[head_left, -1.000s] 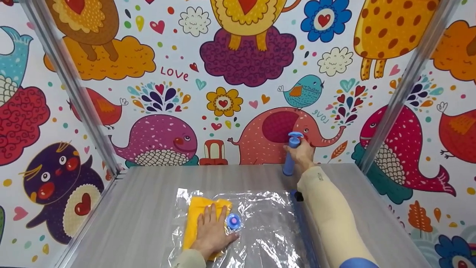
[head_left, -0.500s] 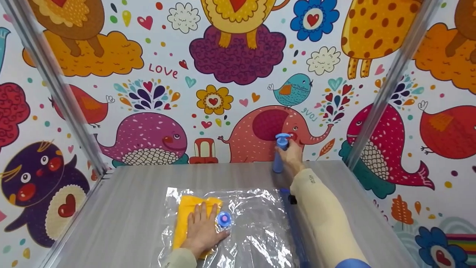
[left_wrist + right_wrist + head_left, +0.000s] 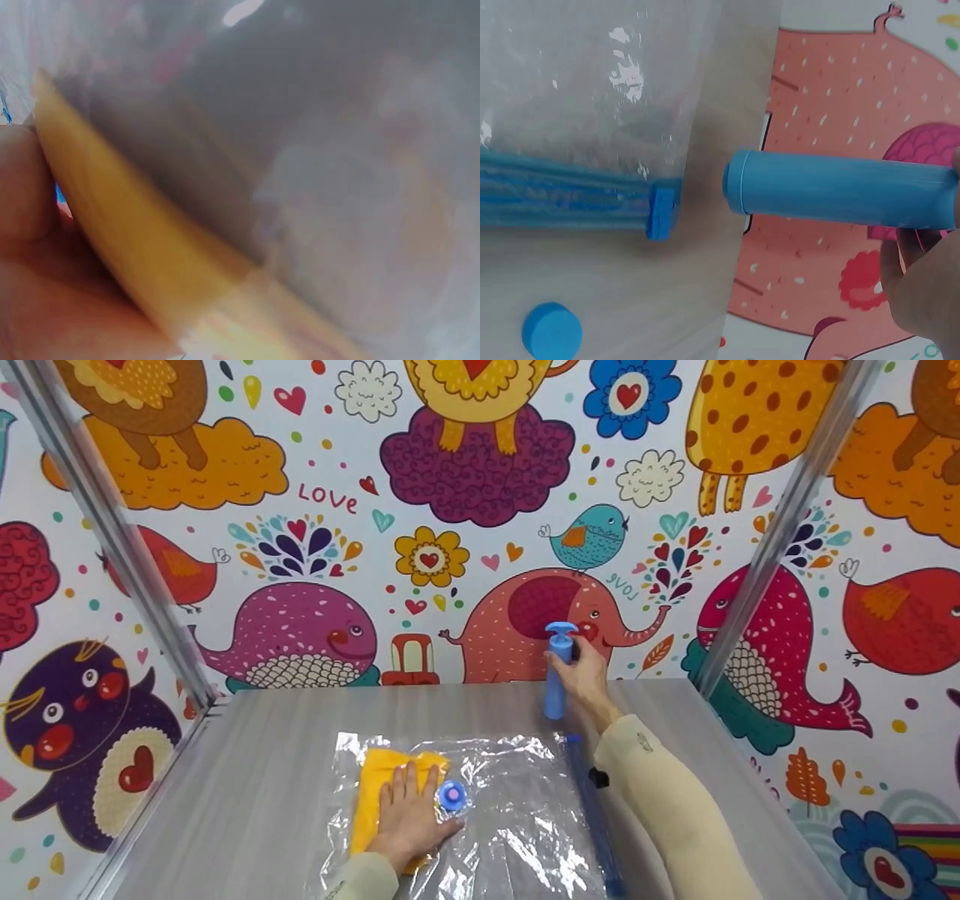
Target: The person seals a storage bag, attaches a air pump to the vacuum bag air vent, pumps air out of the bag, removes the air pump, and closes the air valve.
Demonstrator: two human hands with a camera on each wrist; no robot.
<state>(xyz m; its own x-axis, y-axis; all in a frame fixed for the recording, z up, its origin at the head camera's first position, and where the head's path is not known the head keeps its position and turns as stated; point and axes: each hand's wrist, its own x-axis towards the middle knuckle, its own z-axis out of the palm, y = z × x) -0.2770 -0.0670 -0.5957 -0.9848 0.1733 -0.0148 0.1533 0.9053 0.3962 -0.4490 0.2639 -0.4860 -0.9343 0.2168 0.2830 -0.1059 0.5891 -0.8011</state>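
My left hand (image 3: 411, 812) lies with fingers extended on a clear plastic vacuum bag (image 3: 517, 810), over a folded yellow cloth (image 3: 373, 787) inside it. Just right of those fingers sits the bag's round blue valve (image 3: 452, 796). In the left wrist view the yellow cloth (image 3: 127, 225) shows blurred beside part of the hand. Beyond the bag's far right corner, my right hand (image 3: 586, 671) grips a blue hand pump (image 3: 555, 690) near its top, handle up. The right wrist view shows the pump's barrel (image 3: 840, 187) and its lower end, apart from the bag.
A blue zip strip (image 3: 592, 810) with a blue slider (image 3: 660, 214) runs along the bag's right edge. A round blue cap (image 3: 551, 331) lies on the table near it. The grey table (image 3: 262, 780) ends at a cartoon-patterned wall (image 3: 495, 645), with metal posts (image 3: 772, 540) at both sides.
My right hand has brought the pump slightly left and nearer, with more of its barrel showing. The head view has shifted to the right. My left hand stays on the bag.
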